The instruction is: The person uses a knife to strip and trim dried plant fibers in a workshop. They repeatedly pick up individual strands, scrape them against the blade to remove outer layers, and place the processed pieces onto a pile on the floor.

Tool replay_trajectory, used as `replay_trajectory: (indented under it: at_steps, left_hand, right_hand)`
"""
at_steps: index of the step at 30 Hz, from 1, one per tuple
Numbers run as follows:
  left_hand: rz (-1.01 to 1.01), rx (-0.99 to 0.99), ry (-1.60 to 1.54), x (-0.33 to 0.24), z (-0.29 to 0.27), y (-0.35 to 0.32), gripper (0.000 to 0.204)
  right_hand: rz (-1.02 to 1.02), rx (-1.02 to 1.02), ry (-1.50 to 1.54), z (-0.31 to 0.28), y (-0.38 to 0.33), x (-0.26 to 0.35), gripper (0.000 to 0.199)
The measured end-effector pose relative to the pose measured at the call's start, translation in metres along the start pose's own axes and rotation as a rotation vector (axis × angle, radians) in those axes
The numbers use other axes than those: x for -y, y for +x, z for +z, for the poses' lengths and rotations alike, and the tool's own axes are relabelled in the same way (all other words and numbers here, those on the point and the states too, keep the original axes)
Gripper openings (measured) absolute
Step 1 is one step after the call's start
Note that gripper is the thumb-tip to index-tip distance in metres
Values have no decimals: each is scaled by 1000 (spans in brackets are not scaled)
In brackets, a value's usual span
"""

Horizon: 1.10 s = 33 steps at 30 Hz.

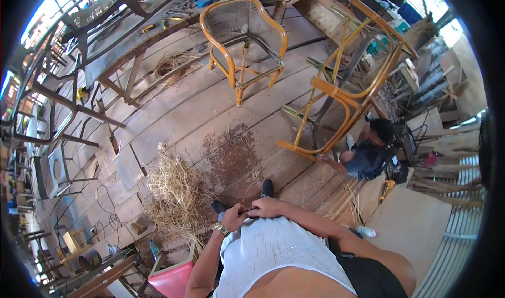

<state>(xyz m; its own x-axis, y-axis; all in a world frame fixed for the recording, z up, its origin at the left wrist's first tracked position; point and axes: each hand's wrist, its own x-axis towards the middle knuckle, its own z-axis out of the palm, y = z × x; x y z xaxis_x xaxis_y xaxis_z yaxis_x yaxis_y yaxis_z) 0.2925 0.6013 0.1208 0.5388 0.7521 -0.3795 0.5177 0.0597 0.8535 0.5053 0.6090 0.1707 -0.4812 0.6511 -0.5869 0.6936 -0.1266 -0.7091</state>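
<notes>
My left hand and my right hand meet in front of my waist, at the hem of my pale shirt. Both have curled, closed fingers. A small dark thing shows between them, too small to make out. On my left wrist is a metal watch. Just beyond and left of my hands lies a heap of tangled straw-coloured strips on the plank floor. My dark shoes stand directly beyond my hands.
A rattan armchair with a mesh back stands ahead. At right a seated person has a hand at a tipped rattan frame. A workbench with tools runs along the left, near dark chair frames. A pink seat lies near left.
</notes>
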Motion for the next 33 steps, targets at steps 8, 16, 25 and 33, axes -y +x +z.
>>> replay_trajectory:
  at_steps: [8, 16, 25, 33]
  left_hand:
    - [119, -263, 76, -13, 13, 36, 17]
    - [69, -440, -26, -44, -10, 30, 18]
    - [-18, -513, 86, 15, -98, -28, 19]
    - [-179, -664, 76, 94, -174, -102, 21]
  right_hand:
    - [-114, -136, -29, -29, 9, -25, 35]
    - [164, -4, 309, -37, 4, 7, 33]
    - [89, -115, 398, 8, 83, 20, 40]
    - [454, -446, 703, 13, 39, -73, 35]
